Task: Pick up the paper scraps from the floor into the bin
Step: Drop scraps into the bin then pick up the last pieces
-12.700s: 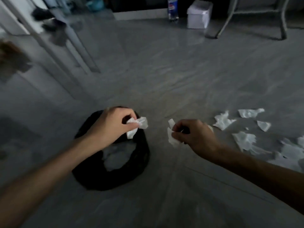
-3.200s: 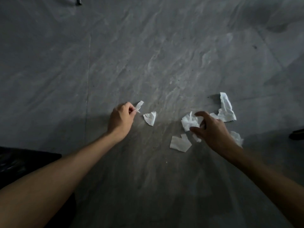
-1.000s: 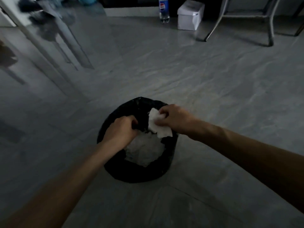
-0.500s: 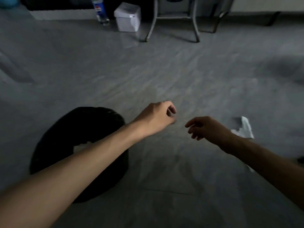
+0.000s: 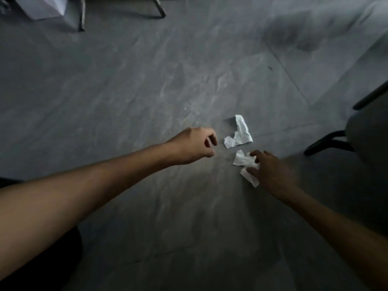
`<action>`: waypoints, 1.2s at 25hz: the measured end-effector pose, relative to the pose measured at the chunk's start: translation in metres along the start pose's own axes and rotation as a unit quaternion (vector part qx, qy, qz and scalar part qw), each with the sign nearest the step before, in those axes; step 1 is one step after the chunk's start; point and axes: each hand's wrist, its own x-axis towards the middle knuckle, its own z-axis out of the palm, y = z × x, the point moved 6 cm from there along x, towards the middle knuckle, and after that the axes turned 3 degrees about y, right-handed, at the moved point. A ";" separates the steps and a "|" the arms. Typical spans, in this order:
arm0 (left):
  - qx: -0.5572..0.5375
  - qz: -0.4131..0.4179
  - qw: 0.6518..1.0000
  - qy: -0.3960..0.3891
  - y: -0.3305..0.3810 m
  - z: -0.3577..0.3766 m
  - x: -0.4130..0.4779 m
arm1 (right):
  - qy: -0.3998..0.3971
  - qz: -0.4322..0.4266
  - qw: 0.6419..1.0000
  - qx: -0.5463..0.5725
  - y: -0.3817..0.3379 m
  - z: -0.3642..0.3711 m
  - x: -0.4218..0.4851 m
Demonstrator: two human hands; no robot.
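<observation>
A long crumpled white paper scrap (image 5: pixel 241 133) lies on the grey floor. Two smaller scraps (image 5: pixel 241 158) (image 5: pixel 251 179) lie just below it. My right hand (image 5: pixel 270 170) hovers over the two smaller scraps with fingers spread, fingertips touching them, gripping nothing. My left hand (image 5: pixel 195 144) is loosely curled and empty, a short way left of the long scraps. A dark part of the black bin (image 5: pixel 42 269) shows at the lower left, mostly hidden under my left forearm.
A black chair base (image 5: pixel 327 142) and grey seat (image 5: pixel 369 131) stand close to the right of the scraps. Metal chair legs (image 5: pixel 81 15) and a white box (image 5: pixel 42 6) are at the far top left.
Both hands dropped their paper into the bin and left it empty. My view swung right and down to the scraps, and my right hand has come down onto the small ones.
</observation>
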 end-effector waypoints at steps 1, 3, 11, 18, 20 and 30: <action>-0.003 -0.006 1.000 0.000 -0.004 0.011 0.016 | -0.001 0.010 1.000 -0.006 0.007 0.006 0.003; -0.001 -0.011 1.000 0.014 -0.013 0.029 0.041 | -0.002 0.022 1.000 -0.017 0.014 0.015 0.005; 0.212 0.111 0.970 0.046 0.004 0.092 0.173 | 0.034 0.012 0.988 0.151 0.042 -0.001 0.010; 0.101 0.064 0.990 0.078 -0.019 0.102 0.179 | 0.079 0.122 0.939 0.312 0.057 -0.010 0.009; 0.077 0.044 0.990 0.108 -0.023 0.094 0.169 | 0.102 0.149 0.925 0.333 0.055 -0.011 0.009; -0.093 0.004 0.977 0.193 -0.026 -0.039 0.032 | -0.041 0.135 0.890 0.434 -0.069 0.008 0.004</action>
